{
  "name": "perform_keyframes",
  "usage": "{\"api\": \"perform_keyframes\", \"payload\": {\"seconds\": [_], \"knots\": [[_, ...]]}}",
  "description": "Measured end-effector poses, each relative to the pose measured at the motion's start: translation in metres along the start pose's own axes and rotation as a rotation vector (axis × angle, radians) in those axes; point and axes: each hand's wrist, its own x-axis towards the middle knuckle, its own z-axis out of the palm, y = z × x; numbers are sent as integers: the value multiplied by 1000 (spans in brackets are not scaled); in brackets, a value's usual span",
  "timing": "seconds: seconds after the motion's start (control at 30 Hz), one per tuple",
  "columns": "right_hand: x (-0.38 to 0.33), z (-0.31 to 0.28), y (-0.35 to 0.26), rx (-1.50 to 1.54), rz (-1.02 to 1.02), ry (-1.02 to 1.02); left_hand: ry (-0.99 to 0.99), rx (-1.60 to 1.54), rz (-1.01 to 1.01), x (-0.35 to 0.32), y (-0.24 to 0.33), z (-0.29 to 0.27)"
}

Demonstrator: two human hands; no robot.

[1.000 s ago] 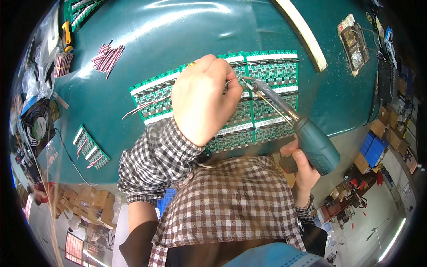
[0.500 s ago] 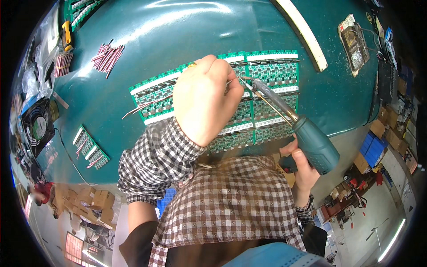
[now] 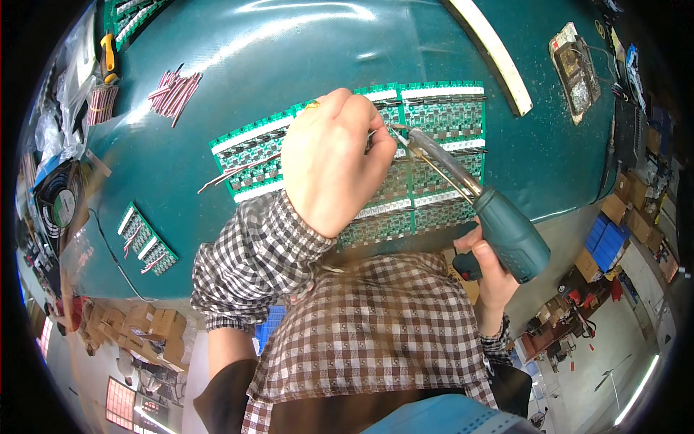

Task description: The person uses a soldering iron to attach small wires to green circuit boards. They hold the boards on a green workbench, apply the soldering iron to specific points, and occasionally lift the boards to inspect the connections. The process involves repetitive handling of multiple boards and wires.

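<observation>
The green circuit-board panels (image 3: 444,114) lie flat on the dark green surface (image 3: 303,61) in front of the person, with white strips and dark leads running along their rows. The left hand (image 3: 325,159) is over them, its fingers drawn together in a pinch, apparently on the thin red, white and dark wires (image 3: 240,171) whose tails stick out on its left; the pinch point itself is partly hidden. The right hand (image 3: 496,278) is wrapped around the grip of a green soldering gun (image 3: 515,235), whose metal tip and thin feed tube reach the panels just beside the left fingertips. Whether the tip touches a pad is too small to tell.

The step in hand looks to be soldering a wire end to a board; the next move seems to call for a steady pinch and a precisely placed tip.

Farther left lie a loose pile of cut wires (image 3: 176,95), a banded wire bundle (image 3: 103,105), a yellow-handled screwdriver (image 3: 109,58), a small board panel (image 3: 147,240) and a black fan (image 3: 61,205). At the far right is a solder-stained tray (image 3: 577,71). No writing is legible on the panels or gun.
</observation>
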Motion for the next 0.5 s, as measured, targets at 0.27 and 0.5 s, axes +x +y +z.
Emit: {"api": "perform_keyframes", "payload": {"seconds": [0.27,0.5], "knots": [[0,5,-6,-126,-38,27,18,-13,8,0,-1,1],[0,4,-7,-114,-14,39,30,-3,10,0,0,2]]}}
